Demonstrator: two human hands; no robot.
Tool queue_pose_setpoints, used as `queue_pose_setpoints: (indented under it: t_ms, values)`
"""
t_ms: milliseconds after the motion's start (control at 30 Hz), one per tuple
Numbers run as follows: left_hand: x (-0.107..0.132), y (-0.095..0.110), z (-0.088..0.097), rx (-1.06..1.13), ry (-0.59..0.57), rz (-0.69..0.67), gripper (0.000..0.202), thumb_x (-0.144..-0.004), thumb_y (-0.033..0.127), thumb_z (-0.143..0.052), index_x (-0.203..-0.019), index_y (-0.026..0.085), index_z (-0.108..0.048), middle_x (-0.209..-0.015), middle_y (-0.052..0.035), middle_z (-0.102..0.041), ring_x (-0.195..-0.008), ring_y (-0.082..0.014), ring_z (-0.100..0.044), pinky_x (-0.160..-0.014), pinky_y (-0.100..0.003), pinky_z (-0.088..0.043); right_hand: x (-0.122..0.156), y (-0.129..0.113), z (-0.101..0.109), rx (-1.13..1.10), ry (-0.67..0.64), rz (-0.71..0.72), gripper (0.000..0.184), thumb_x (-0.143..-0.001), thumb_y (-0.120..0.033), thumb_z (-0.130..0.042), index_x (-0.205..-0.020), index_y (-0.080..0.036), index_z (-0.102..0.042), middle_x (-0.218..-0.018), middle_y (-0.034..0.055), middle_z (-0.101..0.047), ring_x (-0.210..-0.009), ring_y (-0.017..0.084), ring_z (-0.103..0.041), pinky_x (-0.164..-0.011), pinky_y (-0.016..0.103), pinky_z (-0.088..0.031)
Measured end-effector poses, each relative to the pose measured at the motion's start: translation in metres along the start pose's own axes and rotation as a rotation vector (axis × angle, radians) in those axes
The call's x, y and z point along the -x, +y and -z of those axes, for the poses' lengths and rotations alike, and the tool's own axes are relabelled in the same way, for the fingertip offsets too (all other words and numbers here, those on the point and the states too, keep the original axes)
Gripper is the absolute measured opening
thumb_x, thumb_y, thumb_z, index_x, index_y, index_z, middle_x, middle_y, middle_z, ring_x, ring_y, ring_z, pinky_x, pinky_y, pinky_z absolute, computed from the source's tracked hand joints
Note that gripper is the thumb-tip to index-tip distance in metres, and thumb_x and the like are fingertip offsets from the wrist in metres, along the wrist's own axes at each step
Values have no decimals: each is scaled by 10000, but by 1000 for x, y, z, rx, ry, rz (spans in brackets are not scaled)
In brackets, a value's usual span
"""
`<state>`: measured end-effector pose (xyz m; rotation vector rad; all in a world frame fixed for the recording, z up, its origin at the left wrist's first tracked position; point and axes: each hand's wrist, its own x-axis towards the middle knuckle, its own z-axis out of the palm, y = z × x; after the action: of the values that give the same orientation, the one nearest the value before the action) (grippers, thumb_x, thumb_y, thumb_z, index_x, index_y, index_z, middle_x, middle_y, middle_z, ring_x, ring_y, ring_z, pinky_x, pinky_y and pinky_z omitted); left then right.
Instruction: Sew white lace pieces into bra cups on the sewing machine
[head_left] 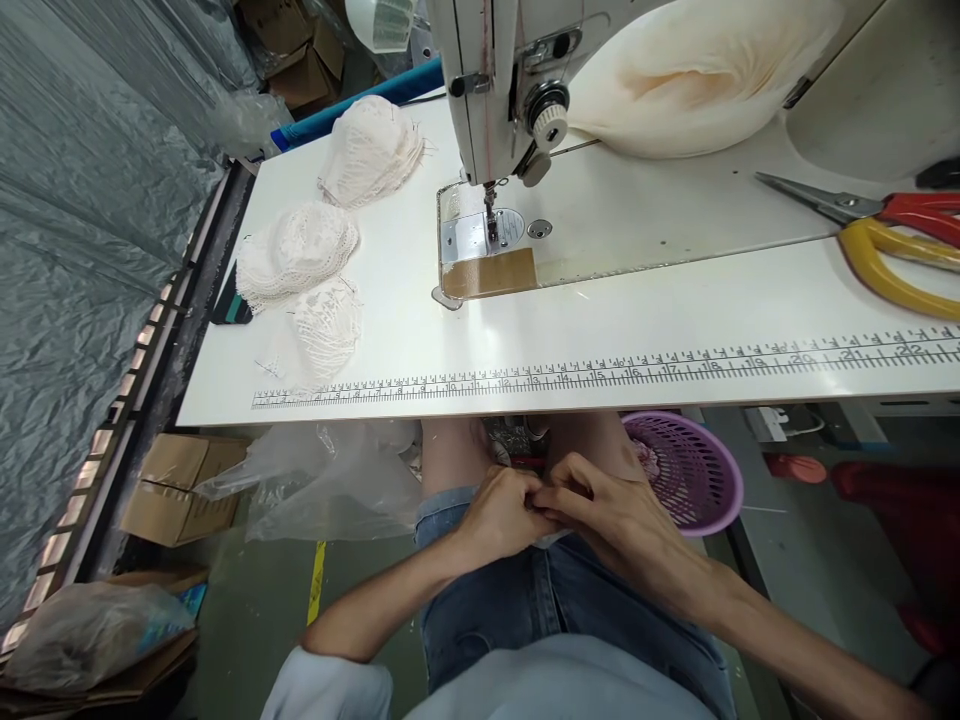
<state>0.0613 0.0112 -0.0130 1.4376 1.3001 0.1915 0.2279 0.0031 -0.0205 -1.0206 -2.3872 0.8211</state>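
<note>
Head view | left hand [501, 512] and right hand [611, 512] meet fingertip to fingertip, both pinching a small pale piece [553, 539] over the lap [540, 600] | piece equally near both, below table [675, 330] edge; axis hidden.

A white scrap [553, 539], small and mostly hidden, is pinched between left hand [501, 512] and right hand [611, 515], lower centre of the frame.

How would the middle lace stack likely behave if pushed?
The lace stack is probably light and floppy: it is thin openwork with frayed edges. Pushed, it would likely slide on the glossy table, though its fanned layers may shear apart.
</note>
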Motion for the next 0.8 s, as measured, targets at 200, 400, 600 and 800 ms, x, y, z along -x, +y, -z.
queue_pose_setpoints:
  t_ms: [200, 400, 600, 800]
  values:
    - [4, 0, 3, 16, -45, 20, 236, -699, 299, -677, -582, 101, -626, -535, 54, -399, -558, -76, -358, -522, -211, -250, 1, 3, 3, -350, -37, -87, 173, -952, -161, -319, -827, -212, -428, -822, 20, -455, -665, 129, -452, -586, 241, -372]
    - [5, -7, 5, 304, -103, 61, 294, -642, 375, -736, -720, 93, -713, -557, 32, -495, -560, -81, -390, -515, -203, -277, 7, 10, 11, -793, -63, -262, 203, -974, -319, -344, -805, -224, -405, -798, 3, -411, -696, 144, -411, -620, 259, -371]
    - [1, -5, 8, 413, -258, 86, 329, -609, 390, -770, -755, 97, -730, -597, 5, -563, -568, -88, -427, -535, -215, -310, 8, 3, 16, -984, -160, -258, 259, -970, -393, -327, -796, -217, -402, -766, -11, -429, -576, 105, -349, -532, 226, -332]
    - [2, 5, 19, 373, -266, 118, 340, -568, 413, -796, -680, 100, -722, -552, 10, -528, -541, -79, -380, -494, -219, -256, 74, 61, 9, 20, -59, -303, 217, -786, -72, -381, -845, -220, -528, -670, 15, -543, -475, 138, -425, -458, 266, -242]
